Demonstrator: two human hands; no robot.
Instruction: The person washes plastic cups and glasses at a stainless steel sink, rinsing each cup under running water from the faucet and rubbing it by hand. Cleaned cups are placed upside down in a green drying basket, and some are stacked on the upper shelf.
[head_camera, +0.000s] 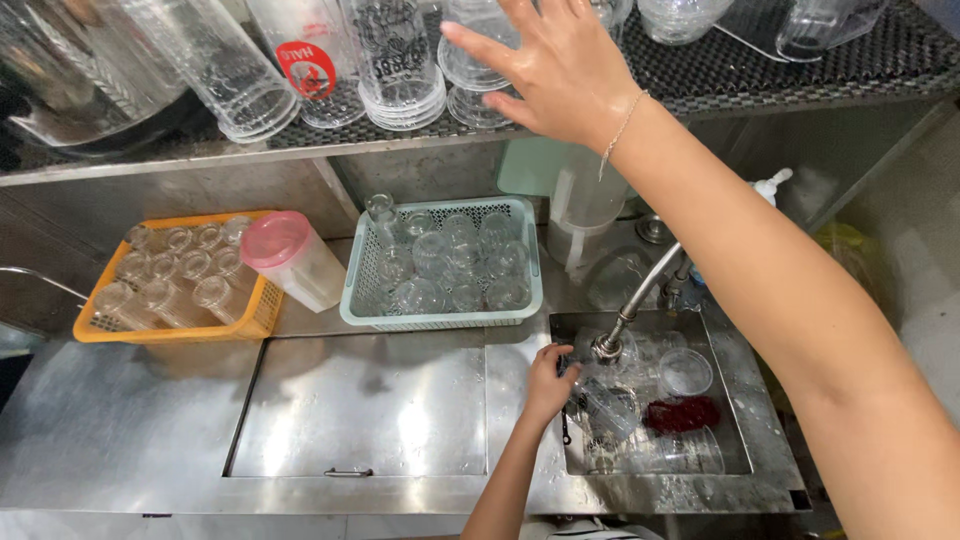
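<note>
My right hand (560, 70) is raised to the upper shelf (760, 60), fingers spread, palm over upturned clear glasses (470, 75); nothing is in it. A thin bracelet hangs on its wrist. My left hand (548, 385) rests at the left rim of the steel sink (735, 420), fingers curled beside a clear cup (608, 405) under the faucet (640, 295). Whether it grips the cup is hidden. Several clear cups and a red scrub pad (682, 413) lie in the sink.
A teal basket (440, 315) and an orange basket (170, 332), both full of upturned glasses, stand on the steel counter behind a flat lid (370, 400). A pitcher with a pink lid (290, 255) stands between them. Tall cups and jugs (300, 60) crowd the shelf's left.
</note>
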